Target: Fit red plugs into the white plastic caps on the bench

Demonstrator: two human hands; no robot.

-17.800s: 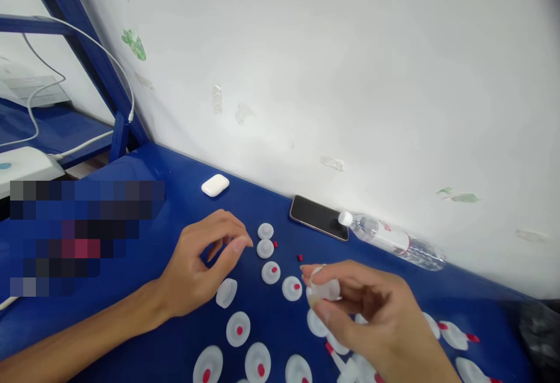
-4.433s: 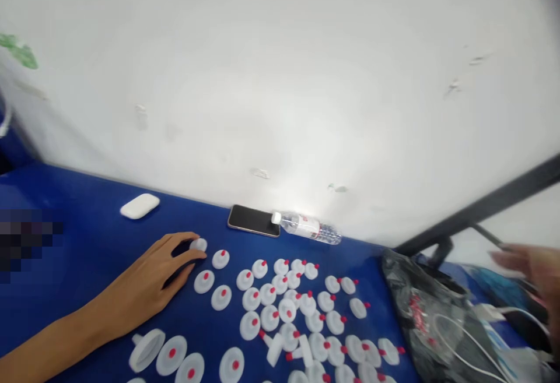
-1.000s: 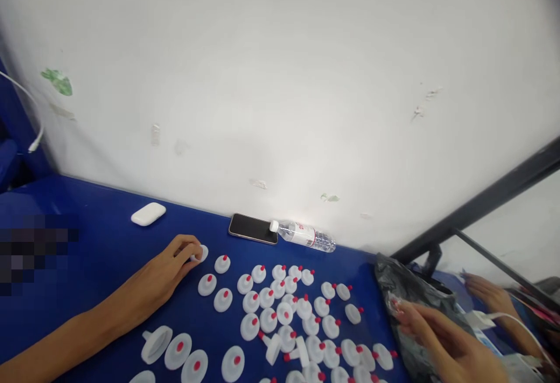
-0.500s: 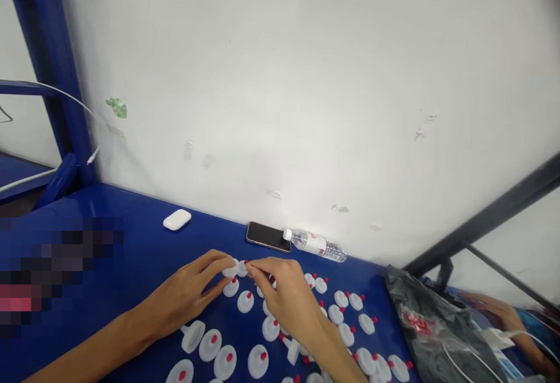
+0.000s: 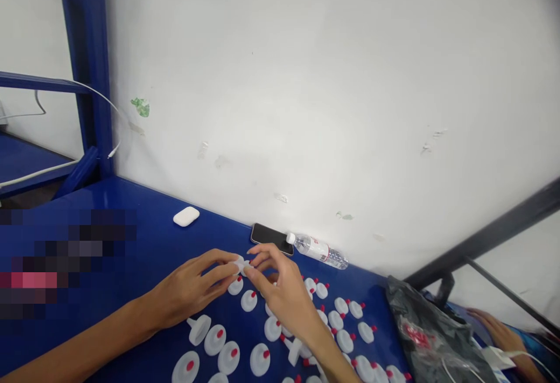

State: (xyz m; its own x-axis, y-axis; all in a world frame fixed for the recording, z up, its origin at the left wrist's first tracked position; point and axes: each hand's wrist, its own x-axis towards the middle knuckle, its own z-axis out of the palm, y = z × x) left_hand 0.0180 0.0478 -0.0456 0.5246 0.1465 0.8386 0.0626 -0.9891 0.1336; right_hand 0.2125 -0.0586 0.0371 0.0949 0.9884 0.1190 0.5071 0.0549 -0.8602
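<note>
Your left hand (image 5: 192, 290) and your right hand (image 5: 280, 292) meet just above the blue table (image 5: 131, 220), and between their fingertips sits one small white plastic cap (image 5: 240, 265), pinched from the left by the thumb and fingers of the left hand and from the right by the thumb and forefinger of the right hand. Both hands are closed on that cap, which is lifted a little off the table, over the far left end of the spread of parts. Whether a red piece sits in it you cannot tell, since the fingers cover most of it. Directly below and to the right of your hands lie the other round white plastic caps with red centre plugs (image 5: 260, 358), scattered in loose rows across the table; most stand flat with the red plug up, and one white cap lying on its side (image 5: 199, 328) rests just under your left wrist. Beyond your hands, against the white wall (image 5: 306, 91), lie a dark smartphone (image 5: 271, 237) and, touching its right end, a clear plastic water bottle on its side (image 5: 318, 250). Well to the left of them sits a small white earbud case (image 5: 186, 216). At the right edge a crumpled black plastic bag (image 5: 426, 330) lies on the table, and past it another person's hand (image 5: 494, 323) shows.
</note>
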